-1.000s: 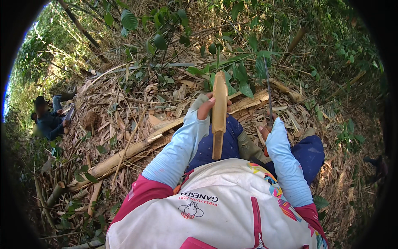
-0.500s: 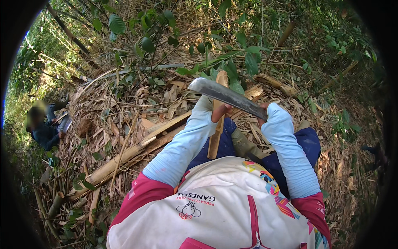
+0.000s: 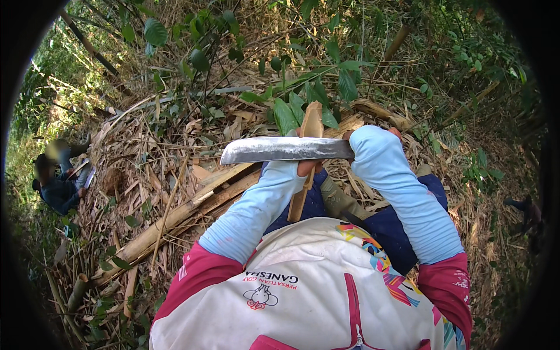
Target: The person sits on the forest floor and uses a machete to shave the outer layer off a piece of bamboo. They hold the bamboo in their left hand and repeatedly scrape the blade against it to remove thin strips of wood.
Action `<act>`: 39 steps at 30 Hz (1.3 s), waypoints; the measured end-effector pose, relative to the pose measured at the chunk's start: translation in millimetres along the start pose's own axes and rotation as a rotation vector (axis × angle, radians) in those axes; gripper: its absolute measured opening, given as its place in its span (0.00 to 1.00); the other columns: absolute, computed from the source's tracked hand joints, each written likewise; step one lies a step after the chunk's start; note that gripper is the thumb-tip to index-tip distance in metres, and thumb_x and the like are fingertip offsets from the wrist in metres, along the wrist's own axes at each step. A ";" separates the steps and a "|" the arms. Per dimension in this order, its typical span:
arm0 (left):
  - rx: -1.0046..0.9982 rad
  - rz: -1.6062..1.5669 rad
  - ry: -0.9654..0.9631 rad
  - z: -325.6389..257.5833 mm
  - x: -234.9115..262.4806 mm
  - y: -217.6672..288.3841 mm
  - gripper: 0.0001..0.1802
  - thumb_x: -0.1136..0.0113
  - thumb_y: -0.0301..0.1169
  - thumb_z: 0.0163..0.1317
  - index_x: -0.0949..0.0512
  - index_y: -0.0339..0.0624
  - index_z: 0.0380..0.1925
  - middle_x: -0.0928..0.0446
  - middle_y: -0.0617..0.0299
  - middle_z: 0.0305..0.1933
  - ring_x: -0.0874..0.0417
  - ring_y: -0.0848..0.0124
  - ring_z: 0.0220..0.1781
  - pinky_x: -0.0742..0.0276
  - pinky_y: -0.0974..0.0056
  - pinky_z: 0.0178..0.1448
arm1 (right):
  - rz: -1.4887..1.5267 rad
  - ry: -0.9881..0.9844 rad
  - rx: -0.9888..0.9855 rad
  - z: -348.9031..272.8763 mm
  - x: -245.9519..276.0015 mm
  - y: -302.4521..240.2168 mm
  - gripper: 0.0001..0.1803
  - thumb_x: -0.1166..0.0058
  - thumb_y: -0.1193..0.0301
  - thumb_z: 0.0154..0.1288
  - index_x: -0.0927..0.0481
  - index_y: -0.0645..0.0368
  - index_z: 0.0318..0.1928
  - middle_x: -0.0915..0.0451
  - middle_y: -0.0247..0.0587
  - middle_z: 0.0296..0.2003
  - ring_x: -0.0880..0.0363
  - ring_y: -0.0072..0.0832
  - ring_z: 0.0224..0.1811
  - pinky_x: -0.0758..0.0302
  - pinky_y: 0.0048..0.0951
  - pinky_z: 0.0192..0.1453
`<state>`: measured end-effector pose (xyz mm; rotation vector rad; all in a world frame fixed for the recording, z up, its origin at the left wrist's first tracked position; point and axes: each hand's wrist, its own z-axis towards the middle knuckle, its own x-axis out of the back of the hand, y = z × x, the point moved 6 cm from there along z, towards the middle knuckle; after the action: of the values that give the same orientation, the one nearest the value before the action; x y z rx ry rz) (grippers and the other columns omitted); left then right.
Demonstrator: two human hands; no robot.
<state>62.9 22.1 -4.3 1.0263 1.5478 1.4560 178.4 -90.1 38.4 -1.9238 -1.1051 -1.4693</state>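
Observation:
My left hand [image 3: 307, 168] is closed around a split bamboo piece [image 3: 312, 122], which stands roughly lengthwise in front of my body. The blade of a machete [image 3: 268, 151] lies level across that piece, its broad tip to the left, hiding part of the bamboo and of my left hand. At the blade's right end my right hand [image 3: 395, 133] is closed on the handle, mostly covered by the light blue sleeve. Whether the edge touches the bamboo I cannot tell.
Split bamboo poles [image 3: 175, 220] lie on the dry leaf litter [image 3: 134, 175] to the left. Green leafy plants [image 3: 286, 116] grow just beyond my hands. Another person [image 3: 61, 189] sits at the far left. My legs in blue trousers [image 3: 429, 189] are bent below my arms.
The machete has swung from a slant to nearly level, its tip moving left and down. My right hand has risen and shifted slightly left. My left hand still holds the bamboo piece.

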 end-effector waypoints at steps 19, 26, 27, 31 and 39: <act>0.112 0.053 -0.012 -14.9 -19.1 8.9 0.07 0.39 0.24 0.55 0.26 0.37 0.33 0.25 0.61 0.26 0.23 0.73 0.22 0.27 0.68 0.25 | 0.186 0.259 0.189 -19.7 30.9 -0.5 0.11 0.42 0.69 0.44 0.20 0.52 0.32 0.20 0.43 0.29 0.20 0.46 0.37 0.27 0.44 0.41; -0.076 -0.107 0.027 -20.8 -6.0 -28.5 0.27 0.32 0.30 0.53 0.30 0.40 0.52 0.25 0.66 0.34 0.25 0.78 0.30 0.27 0.72 0.33 | 0.025 -0.005 0.085 -14.7 25.0 -17.2 0.12 0.41 0.66 0.47 0.20 0.48 0.36 0.18 0.39 0.33 0.19 0.43 0.40 0.27 0.46 0.44; -0.050 -0.046 0.024 -20.1 -5.7 -29.7 0.21 0.34 0.28 0.54 0.29 0.38 0.47 0.25 0.63 0.32 0.24 0.75 0.27 0.26 0.70 0.31 | 0.019 -0.059 0.089 -14.0 31.5 -20.4 0.11 0.41 0.68 0.46 0.20 0.49 0.35 0.18 0.40 0.33 0.20 0.44 0.39 0.27 0.45 0.43; -0.140 -0.018 0.152 -32.0 -14.1 11.5 0.10 0.39 0.25 0.55 0.26 0.36 0.36 0.23 0.59 0.28 0.23 0.72 0.22 0.25 0.67 0.26 | 0.176 0.354 0.210 -16.6 31.5 -4.3 0.10 0.41 0.73 0.44 0.21 0.53 0.31 0.20 0.45 0.30 0.20 0.44 0.36 0.25 0.41 0.39; -0.206 -0.004 0.062 -23.0 -13.3 -6.0 0.10 0.38 0.30 0.59 0.27 0.37 0.36 0.24 0.60 0.24 0.22 0.73 0.26 0.25 0.66 0.30 | 0.061 0.166 0.184 -24.6 26.2 -13.6 0.08 0.42 0.71 0.46 0.21 0.54 0.30 0.20 0.46 0.29 0.20 0.45 0.34 0.25 0.39 0.37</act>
<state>46.5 0.8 -8.9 0.8633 1.4077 1.6197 156.0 -93.2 69.4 -1.6637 -1.0578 -1.4141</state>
